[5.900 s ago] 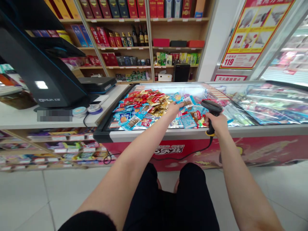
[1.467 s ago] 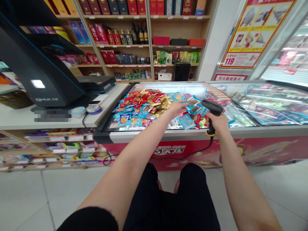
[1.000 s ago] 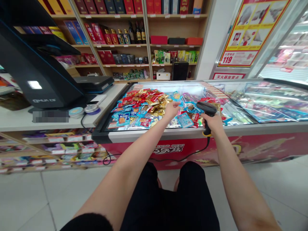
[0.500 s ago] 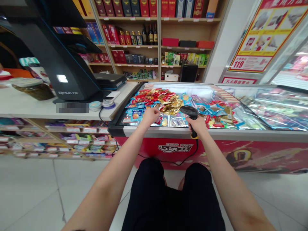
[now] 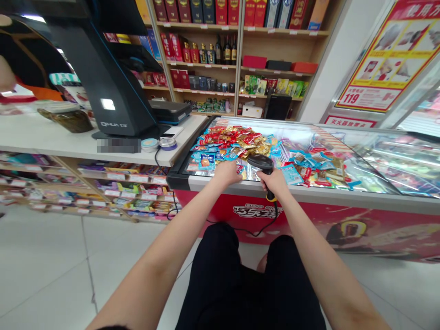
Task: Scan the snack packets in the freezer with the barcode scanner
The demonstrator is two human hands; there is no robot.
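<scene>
The person's left hand (image 5: 227, 173) is over the front part of a chest freezer (image 5: 326, 195), with the fingers bent down toward the packets. The fingers are partly closed, but from this view I cannot tell if they really have hold of one packet. The right hand (image 5: 275, 183) is just beside it and grips the handle of a black handheld barcode scanner (image 5: 261, 162) with the fingers closed around it. The scanner head points forward over the freezer, and its black cable (image 5: 264, 228) hangs down in front of the red freezer panel.

Many snack packets (image 5: 227, 142), in red, gold and blue wrappers, lie in a heap inside the freezer, below both hands. A light blue packet (image 5: 291, 174) lies to the right of the scanner.

To the left is a white worktop (image 5: 68, 146) that carries a black till terminal (image 5: 120, 96), a glass jar (image 5: 70, 121) and two small round tins (image 5: 158, 145). Behind the freezer, wooden shelves (image 5: 275, 68) hold boxes and wine bottles (image 5: 227, 54). A red and yellow poster (image 5: 374, 78) hangs on the right.
</scene>
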